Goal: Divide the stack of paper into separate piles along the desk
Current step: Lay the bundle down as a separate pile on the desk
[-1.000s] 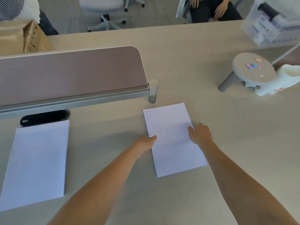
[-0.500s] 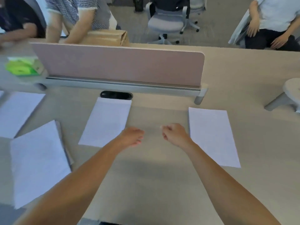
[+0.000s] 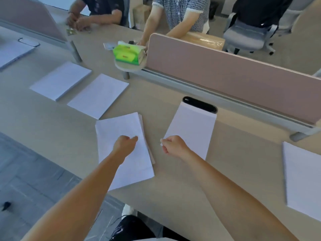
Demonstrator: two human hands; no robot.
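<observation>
The main stack of white paper (image 3: 121, 153) lies near the desk's front edge, its sheets slightly fanned along the right side. My left hand (image 3: 125, 144) is over the middle of this stack, fingers loosely bent toward its right edge, gripping nothing that I can see. My right hand (image 3: 173, 146) hovers curled and empty over the near left corner of a thin pile (image 3: 193, 129). More piles lie along the desk: two at the left (image 3: 60, 80) (image 3: 99, 95) and one at the far right (image 3: 304, 180).
A pink divider screen (image 3: 225, 75) runs behind the piles, with a black slot (image 3: 199, 104) at its foot. A green tissue pack (image 3: 127, 53) sits on a small round stand. People sit and stand across the desk (image 3: 182, 180). The floor lies at lower left.
My view has swung left, away from the pile just laid down. Both hands left that pile and moved left; my left hand is now over the main stack.
</observation>
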